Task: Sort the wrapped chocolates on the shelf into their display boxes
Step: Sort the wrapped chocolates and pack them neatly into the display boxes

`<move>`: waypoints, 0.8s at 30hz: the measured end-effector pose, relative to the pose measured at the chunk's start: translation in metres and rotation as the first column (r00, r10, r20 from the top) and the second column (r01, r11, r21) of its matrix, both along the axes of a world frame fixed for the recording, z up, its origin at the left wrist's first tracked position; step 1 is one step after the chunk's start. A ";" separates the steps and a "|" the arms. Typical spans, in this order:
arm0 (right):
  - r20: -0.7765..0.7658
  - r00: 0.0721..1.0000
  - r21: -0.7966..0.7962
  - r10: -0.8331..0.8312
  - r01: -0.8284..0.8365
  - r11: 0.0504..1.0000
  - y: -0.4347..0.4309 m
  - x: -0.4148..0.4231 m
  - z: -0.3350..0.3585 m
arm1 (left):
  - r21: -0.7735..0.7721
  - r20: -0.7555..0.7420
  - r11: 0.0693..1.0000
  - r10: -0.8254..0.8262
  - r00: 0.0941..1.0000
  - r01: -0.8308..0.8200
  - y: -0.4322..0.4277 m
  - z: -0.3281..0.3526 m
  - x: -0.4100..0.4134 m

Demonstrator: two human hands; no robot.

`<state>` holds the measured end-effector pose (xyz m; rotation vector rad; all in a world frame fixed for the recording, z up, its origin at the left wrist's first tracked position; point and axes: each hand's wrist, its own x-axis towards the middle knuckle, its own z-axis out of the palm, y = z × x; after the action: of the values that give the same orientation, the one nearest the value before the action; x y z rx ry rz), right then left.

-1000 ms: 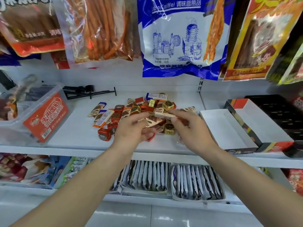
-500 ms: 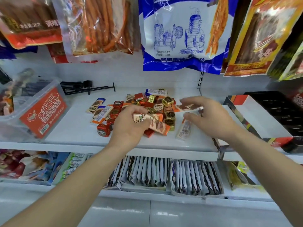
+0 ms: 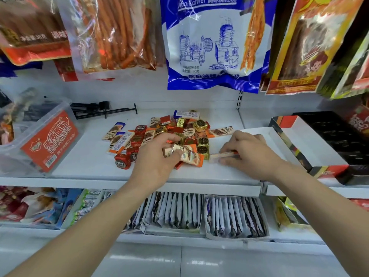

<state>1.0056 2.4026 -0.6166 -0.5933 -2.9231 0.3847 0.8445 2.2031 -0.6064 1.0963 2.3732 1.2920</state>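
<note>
The left hand (image 3: 157, 158) grips a few long bars (image 3: 187, 155) at the front of the chocolate pile (image 3: 171, 130). Just right of the pile, the right hand (image 3: 249, 154) pinches one bar (image 3: 222, 155). Further right of it, an open display box (image 3: 311, 142) sits on the shelf (image 3: 89, 162)

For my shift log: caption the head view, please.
Left hand holds several chocolate bars; right hand pinches one bar near the white display box.

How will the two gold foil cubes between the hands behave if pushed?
The gold foil cubes look flat-sided, so they would probably slide, not roll. Shiny foil suggests a slippery pinch. They seem to abut the wrapped bars in the left hand, so a push likely shifts those too.
</note>
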 end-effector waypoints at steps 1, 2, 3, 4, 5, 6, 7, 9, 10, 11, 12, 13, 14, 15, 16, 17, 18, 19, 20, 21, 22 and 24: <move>-0.012 1.000 0.007 0.019 -0.019 1.000 0.000 0.001 0.002 | 0.004 0.001 1.000 -0.015 1.000 0.015 0.000 0.001 0.000; -0.024 0.999 0.002 0.035 -0.035 0.999 0.000 0.003 0.003 | 0.022 0.021 0.999 -0.028 0.999 0.027 0.001 0.002 0.001; -0.050 0.997 0.018 0.053 -0.052 0.998 -0.002 0.004 0.005 | 0.044 0.056 0.998 -0.039 0.998 0.036 0.001 0.003 0.002; -0.083 0.995 0.062 0.064 -0.058 0.996 -0.004 0.004 0.004 | 0.058 0.089 0.998 -0.044 0.995 0.038 0.002 0.003 0.004; -0.118 0.991 0.122 0.064 -0.050 0.991 -0.007 0.004 0.004 | 0.062 0.116 0.997 -0.045 0.992 0.038 0.003 0.004 0.005; -0.155 0.987 0.162 0.046 -0.020 0.987 -0.011 0.004 0.005 | 0.064 0.141 0.997 -0.046 0.989 0.037 0.004 0.004 0.008; -0.194 0.981 0.166 0.019 0.013 0.986 -0.015 0.004 0.005 | 0.065 0.166 0.997 -0.047 0.985 0.037 0.005 0.003 0.010; -0.248 0.969 0.100 0.000 0.025 0.995 -0.022 0.003 0.006 | 0.070 0.225 0.997 -0.045 0.973 0.030 0.006 0.003 0.013; -0.257 0.966 0.066 0.008 0.010 0.998 -0.024 0.003 0.008 | 0.080 0.268 0.997 -0.044 0.963 0.024 0.007 0.004 0.016; -0.269 0.963 0.032 0.022 -0.013 0.999 -0.026 0.002 0.009 | 0.096 0.323 0.995 -0.045 0.945 0.014 0.008 0.006 0.018; -0.286 0.958 -0.009 0.033 -0.037 0.999 -0.027 0.001 0.009 | 0.116 0.388 0.993 -0.047 0.920 0.001 0.009 0.008 0.020; -0.307 0.951 -0.055 0.041 -0.060 0.997 -0.027 0.001 0.009 | 0.139 0.452 0.990 -0.053 0.890 -0.012 0.009 0.010 0.021; -0.319 0.947 -0.102 0.040 -0.077 0.992 -0.027 0.000 0.007 | 0.158 0.502 0.987 -0.061 0.862 -0.022 0.010 0.011 0.022; -0.320 0.946 -0.142 0.042 -0.092 0.986 -0.027 -0.001 0.005 | 0.173 0.532 0.985 -0.070 0.844 -0.027 0.011 0.011 0.022; -0.314 0.948 -0.171 0.045 -0.103 0.980 -0.027 -0.001 0.004 | 0.182 0.546 0.983 -0.081 0.834 -0.025 0.012 0.010 0.022; -0.309 0.949 -0.186 0.052 -0.114 0.976 -0.027 -0.001 0.002 | 0.190 0.552 0.982 -0.092 0.829 -0.017 0.013 0.009 0.023; -0.309 0.949 -0.193 0.058 -0.122 0.973 -0.026 -0.001 0.000 | 0.197 0.556 0.980 -0.103 0.825 -0.010 0.014 0.008 0.024; -0.311 0.949 -0.199 0.060 -0.127 0.972 -0.025 -0.001 -0.001 | 0.205 0.562 0.979 -0.111 0.820 -0.007 0.016 0.008 0.025; -0.315 0.947 -0.208 0.059 -0.129 0.969 -0.024 -0.001 -0.001 | 0.212 0.569 0.977 -0.118 0.814 -0.007 0.018 0.008 0.026; -0.321 0.945 -0.227 0.055 -0.133 0.965 -0.022 -0.002 -0.001 | 0.217 0.574 0.976 -0.122 0.810 -0.007 0.019 0.008 0.026; -0.335 0.941 -0.255 0.047 -0.139 0.957 -0.020 -0.002 -0.001 | 0.217 0.576 0.976 -0.124 0.808 -0.004 0.021 0.009 0.027; -0.387 0.922 -0.295 0.028 -0.153 0.943 -0.017 -0.001 0.000 | 0.212 0.576 0.977 -0.131 0.807 0.007 0.024 0.012 0.029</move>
<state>1.0045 2.3855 -0.6163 -0.3646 -2.5346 0.8922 0.8736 2.2272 -0.5947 0.6734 1.7532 1.5880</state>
